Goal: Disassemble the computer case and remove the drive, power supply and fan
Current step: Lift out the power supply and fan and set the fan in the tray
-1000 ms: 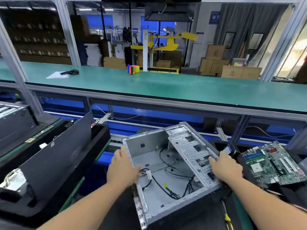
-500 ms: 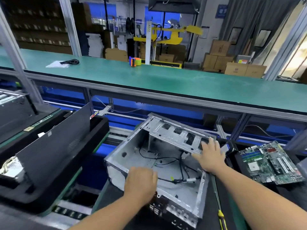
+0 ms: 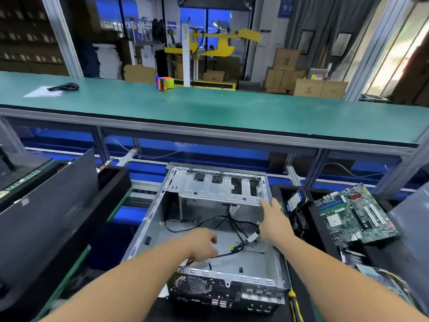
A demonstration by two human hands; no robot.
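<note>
Centrally, head view: open case (image 3: 209,231) lies on its side on the near bench, rear port panel toward the camera, drive cage (image 3: 220,187) across its far end. Loose black cables (image 3: 234,228) trail over the case floor, one with a yellow tie and a grey plug. Left hand (image 3: 202,244) hangs inside the case over the cables, blurred; fingers loosely curled downward, and whether they pinch a cable I cannot tell. Right hand (image 3: 272,217) reaches to the cage's near right corner, fingers straight, tips touching the cage edge, holding nothing. Right forearm crosses the case's right wall and hides part of it; left forearm covers the near left corner. Right of the case, just beside it: a drive (image 3: 294,201) with a blue label standing tilted in a dark tray, then a green motherboard (image 3: 355,217) lying tilted on dark foam. Yellow-handled tool (image 3: 293,300) at the case's near right corner. Left: a black panel (image 3: 48,205) leaning in a black tray, well apart from the case. Behind: a long green shelf (image 3: 232,112) carrying an orange and yellow tape dispenser (image 3: 165,82), a coiled black cord (image 3: 66,86) and a sheet of paper (image 3: 41,91). Cardboard boxes (image 3: 308,84) and a yellow machine (image 3: 216,45) beyond.
</note>
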